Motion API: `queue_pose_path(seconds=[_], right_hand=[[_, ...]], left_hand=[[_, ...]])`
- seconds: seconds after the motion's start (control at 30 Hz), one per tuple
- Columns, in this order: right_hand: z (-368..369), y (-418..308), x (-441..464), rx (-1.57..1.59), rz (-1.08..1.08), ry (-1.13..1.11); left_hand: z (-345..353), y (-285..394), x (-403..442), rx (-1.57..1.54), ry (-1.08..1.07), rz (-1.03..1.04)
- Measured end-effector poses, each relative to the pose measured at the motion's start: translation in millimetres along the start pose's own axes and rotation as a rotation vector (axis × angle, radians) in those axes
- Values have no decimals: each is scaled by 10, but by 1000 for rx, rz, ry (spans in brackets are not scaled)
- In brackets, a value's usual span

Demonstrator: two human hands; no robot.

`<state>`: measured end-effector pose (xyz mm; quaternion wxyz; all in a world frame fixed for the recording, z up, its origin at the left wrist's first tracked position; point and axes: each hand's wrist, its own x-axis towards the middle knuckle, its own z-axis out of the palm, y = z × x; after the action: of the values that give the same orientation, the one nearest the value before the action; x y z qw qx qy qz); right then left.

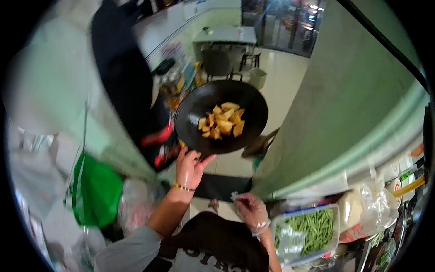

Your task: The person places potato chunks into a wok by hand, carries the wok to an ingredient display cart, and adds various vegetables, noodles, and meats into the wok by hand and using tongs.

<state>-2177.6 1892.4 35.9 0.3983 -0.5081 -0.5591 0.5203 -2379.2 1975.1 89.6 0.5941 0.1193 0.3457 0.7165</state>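
- Wok (189, 111) is sitting just beyond the left hand (190, 167), whose fingers and thumb are pinching its near edge.
- Browned potato-like chunks (223, 121) are lying inside — keeping it level is probably mattering most.
- Gloved right hand (252, 212) is hanging right of that grip, fingers curling; contents, cannot tell.
- Green wall (335, 109) is edging the right — floor (283, 79) is stretching open beyond.

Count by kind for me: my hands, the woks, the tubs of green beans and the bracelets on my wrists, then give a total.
Hands: 2 (left hand and right hand)
Woks: 1 (the dark wok)
Tubs of green beans: 1 (the clear tub)
Bracelets: 1 (the bracelet, left wrist)
Total: 5
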Motion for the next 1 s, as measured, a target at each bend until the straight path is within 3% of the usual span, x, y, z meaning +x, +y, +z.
queue_pose_path(seconds=[0.03,0.2,0.3,0.33,0.47,0.57,0.77,0.83,0.97,1.0], right_hand=[[41,-15,208,-137,21,10],[-36,33,1090,146,12,-10],[-235,33,1796,93,86,110],[-251,325,1124,141,-22,183],[-682,1080,1550,316,-99,218],[-968,1506,1986,500,-29,239],[-1513,1656,3356,252,-5,124],[-1636,1567,3953,-117,-21,154],[-1935,1944,4943,41,113,198],[-2057,2027,5056,64,170,190]], left_hand=[[-32,22,324,62,-50,-7],[286,132,1276,142,-71,24],[404,114,2090,142,-129,44],[290,162,1370,163,-217,92],[-219,-109,1644,229,-232,116],[-433,-233,1865,290,-221,114],[-432,-388,2584,354,-82,187],[-240,-366,3039,398,-125,151],[-112,-765,4132,407,-39,124],[-24,-879,4371,383,-110,83]])
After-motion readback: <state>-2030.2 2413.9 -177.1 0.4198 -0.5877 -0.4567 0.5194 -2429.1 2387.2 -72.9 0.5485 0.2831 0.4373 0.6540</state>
